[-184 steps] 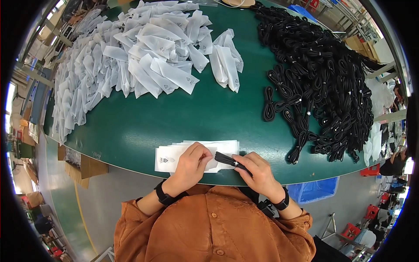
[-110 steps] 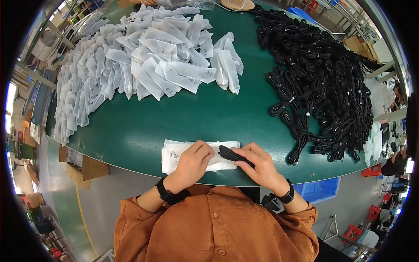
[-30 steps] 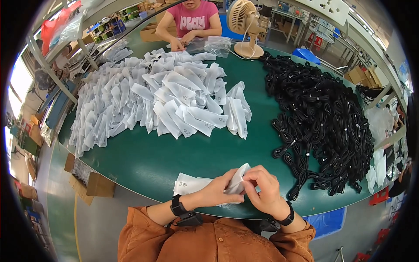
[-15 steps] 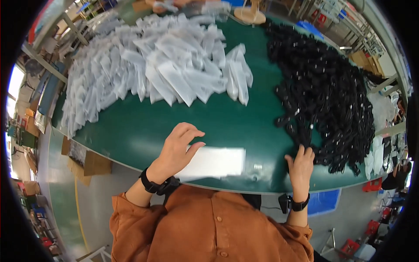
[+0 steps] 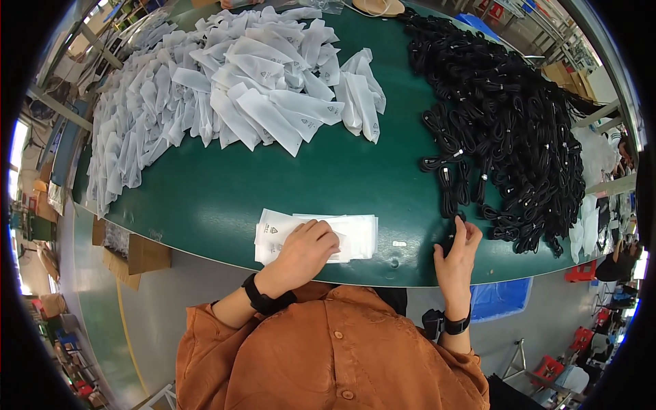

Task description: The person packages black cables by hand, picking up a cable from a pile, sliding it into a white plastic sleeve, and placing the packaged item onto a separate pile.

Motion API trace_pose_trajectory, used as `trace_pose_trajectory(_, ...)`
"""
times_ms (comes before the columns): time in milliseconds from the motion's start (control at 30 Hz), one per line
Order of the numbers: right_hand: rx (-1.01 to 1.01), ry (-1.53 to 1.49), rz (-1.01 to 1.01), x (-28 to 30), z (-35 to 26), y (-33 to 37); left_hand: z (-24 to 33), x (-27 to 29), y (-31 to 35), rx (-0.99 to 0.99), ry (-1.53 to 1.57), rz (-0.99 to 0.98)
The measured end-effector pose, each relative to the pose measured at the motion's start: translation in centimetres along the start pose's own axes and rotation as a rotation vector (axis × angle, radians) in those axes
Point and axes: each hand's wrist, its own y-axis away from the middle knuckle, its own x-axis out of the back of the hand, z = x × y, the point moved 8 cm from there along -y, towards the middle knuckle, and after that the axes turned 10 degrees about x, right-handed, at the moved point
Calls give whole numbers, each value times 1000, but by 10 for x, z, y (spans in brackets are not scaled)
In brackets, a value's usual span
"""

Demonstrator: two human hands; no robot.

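A small stack of white translucent plastic bags [image 5: 359, 236] lies near the front edge of the green table. My left hand [image 5: 305, 251] rests over it, fingers curled down on the top bag [image 5: 273, 229], which sits askew and sticks out to the left. The fingertips partly hide where they grip. My right hand [image 5: 459, 258] is at the near end of a heap of coiled black cables [image 5: 526, 150]. Its thumb and fingers are apart, and the index fingertip touches the lower end of a cable coil [image 5: 448, 198]. Something dark shows between thumb and index finger, too unclear to name.
A large pile of filled white bags [image 5: 239, 82] covers the far left of the green table [image 5: 225, 184]. A small white label [image 5: 400, 244] lies between my hands. An open cardboard box [image 5: 140, 253] is below the left edge; a blue bin [image 5: 502, 299] is below the right.
My left hand has come down onto the bag stack, and the top bag is now turned askew. My right hand has shifted slightly and stays by the cables. The view has tilted a little.
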Motion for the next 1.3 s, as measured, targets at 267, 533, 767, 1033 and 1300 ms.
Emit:
trace_pose_trajectory(267,-398,-704,24,-35,89,45,-16,5,-2,205,265,58)
trace_pose_trajectory(533,36,-977,-166,-36,-61,-5,-22,4,-2,283,334,49)
trace_pose_trajectory(767,556,-656,-303,-61,-110,-12,-28,-1,-6,349,424,73)
trace_pose_trajectory(1033,624,-440,-443,-67,-114,-21,0,17,-10,-32,248,233)
trace_pose_trajectory(1300,513,-855,-485,-73,-102,-22,42,21,-14,-287,39,167)
